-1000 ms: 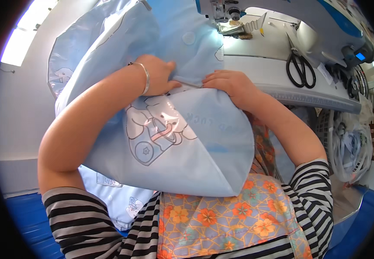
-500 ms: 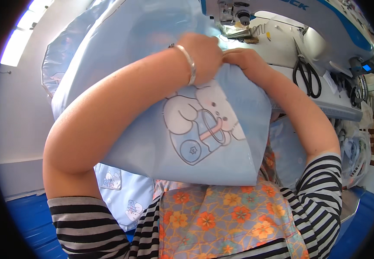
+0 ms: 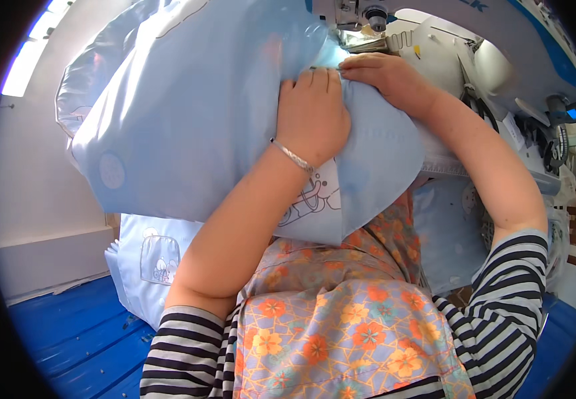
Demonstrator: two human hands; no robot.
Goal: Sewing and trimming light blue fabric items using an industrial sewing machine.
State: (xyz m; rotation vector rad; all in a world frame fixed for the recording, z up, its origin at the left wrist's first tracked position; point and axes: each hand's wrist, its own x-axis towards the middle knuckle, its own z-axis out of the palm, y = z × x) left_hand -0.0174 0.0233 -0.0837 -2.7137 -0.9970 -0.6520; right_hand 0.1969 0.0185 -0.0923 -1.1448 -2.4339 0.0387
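Observation:
A large sheet of glossy light blue fabric with printed cartoon animals spreads under both my hands and hangs toward my lap. My left hand, with a silver bangle at the wrist, lies on it with fingers stretched forward; its thumb is hidden. Beside its fingertips my right hand has its fingers together on the fabric's edge, closed on it. Both hands are just in front of the sewing machine's head. The needle area is partly hidden by glare and fabric.
Black-handled scissors lie right of my right hand, under the machine's arm. A ruler runs along the table edge. More printed fabric hangs at lower left, above a blue surface. A white wall stands left.
My left hand has turned and come down flatter on the fabric, its elbow dropping inward. The fabric has shifted, covering much of the cartoon print. My right hand has moved slightly up.

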